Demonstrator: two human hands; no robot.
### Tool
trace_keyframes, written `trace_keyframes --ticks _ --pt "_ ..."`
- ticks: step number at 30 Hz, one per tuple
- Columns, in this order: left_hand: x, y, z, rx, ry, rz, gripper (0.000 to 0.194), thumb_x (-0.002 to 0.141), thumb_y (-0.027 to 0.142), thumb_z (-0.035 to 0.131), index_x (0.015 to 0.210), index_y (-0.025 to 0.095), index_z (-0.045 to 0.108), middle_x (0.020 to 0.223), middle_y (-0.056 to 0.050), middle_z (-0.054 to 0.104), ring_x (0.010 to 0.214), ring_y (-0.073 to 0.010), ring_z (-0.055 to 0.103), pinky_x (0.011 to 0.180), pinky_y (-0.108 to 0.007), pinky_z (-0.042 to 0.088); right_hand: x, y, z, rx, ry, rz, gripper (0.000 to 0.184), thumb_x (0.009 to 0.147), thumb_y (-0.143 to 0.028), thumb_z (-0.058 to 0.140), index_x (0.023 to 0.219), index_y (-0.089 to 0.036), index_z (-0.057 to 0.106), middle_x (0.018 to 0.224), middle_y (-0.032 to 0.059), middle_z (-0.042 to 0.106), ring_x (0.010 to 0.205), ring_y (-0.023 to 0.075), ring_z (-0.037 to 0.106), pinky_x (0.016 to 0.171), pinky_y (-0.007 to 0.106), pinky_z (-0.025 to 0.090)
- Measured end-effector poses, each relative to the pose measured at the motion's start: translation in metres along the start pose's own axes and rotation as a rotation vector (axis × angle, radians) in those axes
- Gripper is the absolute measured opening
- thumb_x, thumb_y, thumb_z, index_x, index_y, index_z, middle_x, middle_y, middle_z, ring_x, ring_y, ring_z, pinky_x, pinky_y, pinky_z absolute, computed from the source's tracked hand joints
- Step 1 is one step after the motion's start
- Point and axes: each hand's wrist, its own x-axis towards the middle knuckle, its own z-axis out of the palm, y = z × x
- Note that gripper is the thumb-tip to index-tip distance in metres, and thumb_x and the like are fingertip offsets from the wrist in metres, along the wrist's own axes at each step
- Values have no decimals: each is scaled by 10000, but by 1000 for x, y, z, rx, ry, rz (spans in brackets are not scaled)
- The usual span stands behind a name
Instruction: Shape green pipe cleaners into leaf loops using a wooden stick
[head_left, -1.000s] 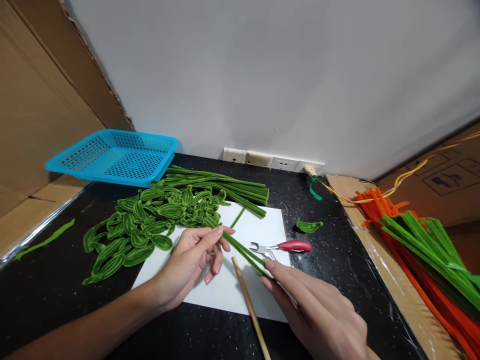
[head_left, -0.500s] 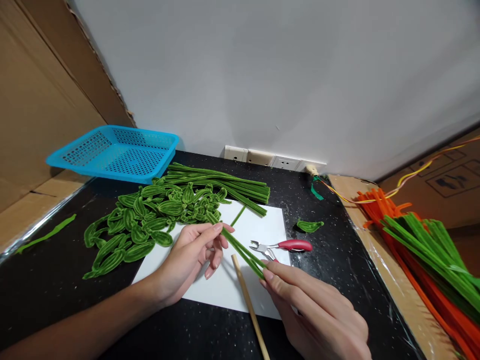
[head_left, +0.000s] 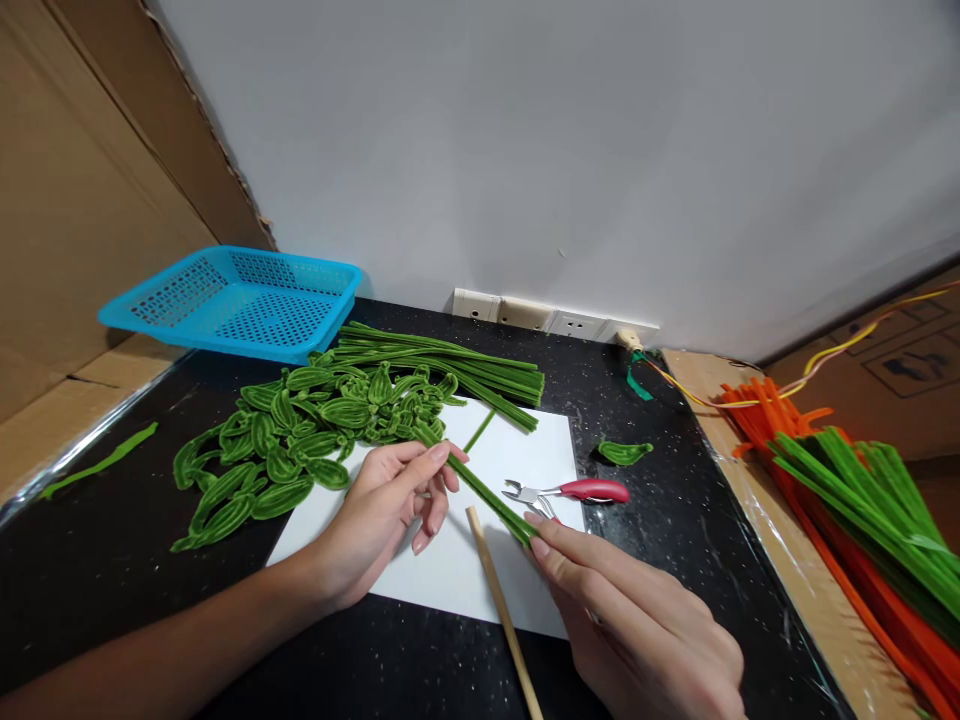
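Observation:
Green pipe cleaners stretch slantwise between my two hands, lying side by side. Near their upper end, my left hand pinches them between thumb and forefinger, its other fingers loosely curled. Lower down, my right hand grips them with thumb and fingertips. Under my hands is a white sheet. A wooden stick lies across its front edge. Red-handled nippers rest at the sheet's right side, partly behind my right hand. To the left spreads a pile of leaf-shaped green pipe cleaner loops.
Straight green pipe cleaners lie behind the pile, beside a blue basket. One leaf loop sits right of the sheet. Orange pipe cleaners and a green bundle are at far right. A cable runs from the wall sockets.
My right hand has closed its fingertips around the pipe cleaners, whose lower strands have come closer together. My left hand keeps its pinch. The view has shifted slightly.

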Motion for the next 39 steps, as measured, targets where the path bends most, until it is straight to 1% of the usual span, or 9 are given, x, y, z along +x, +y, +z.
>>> trace_keyframes --ticks 5,8,11,16,20,24,27,33,39 --pt "-2 0 1 -20 -13 -21 264 943 387 730 959 124 715 759 15 608 434 -33 508 312 -113 363 9 -7 2 42 117 -9 323 868 68 663 1095 -128 781 1062 100 824 944 210 811 809 268 687" --pt "-2 0 2 -41 -17 -22 257 943 379 729 941 124 706 767 16 608 430 -33 517 306 -116 360 12 -9 2 -4 148 -6 373 877 36 709 1199 -144 754 1006 65 834 856 192 820 772 240 687" --pt "-1 0 2 -50 -20 -24 257 938 373 737 938 118 706 761 20 600 429 -30 513 305 -116 359 11 -8 2 -38 141 27 380 862 -9 771 1204 -177 762 952 40 838 746 182 816 744 229 689" --pt "-1 -1 1 -49 -24 -19 254 935 373 743 931 122 706 785 18 609 434 -25 516 308 -111 359 7 -6 1 103 177 297 318 834 -60 808 1085 -256 813 929 -1 839 689 169 809 697 197 687" --pt "0 0 0 -39 -38 -19 253 953 384 721 977 131 714 812 12 625 435 -25 524 306 -110 355 12 -4 2 346 150 546 297 780 -83 845 989 -293 841 881 -21 837 677 169 809 691 162 674" --pt "-1 0 0 -32 -33 -19 261 960 386 715 1017 131 720 783 17 623 431 -23 512 310 -108 353 20 -3 4 578 119 738 202 782 -116 836 903 -277 853 798 6 828 659 204 808 635 144 653" --pt "-1 0 0 -33 -29 -15 264 954 387 724 1004 127 718 794 10 637 438 -22 512 311 -106 350 23 -4 5 654 93 783 160 781 -134 836 873 -263 855 789 35 825 667 225 809 638 156 652" --pt "-1 -2 -1 -47 -17 -19 266 949 385 727 954 120 707 803 -4 661 429 -20 495 303 -105 345 22 -5 5 666 80 783 124 773 -150 839 851 -246 853 778 54 824 666 223 810 638 156 650" --pt "-1 -2 -1 -59 -16 -24 265 930 388 746 912 127 707 669 27 606 382 -29 453 300 -115 357 25 -2 6 700 73 895 150 763 -204 867 909 -206 830 752 71 819 650 219 807 605 129 634"
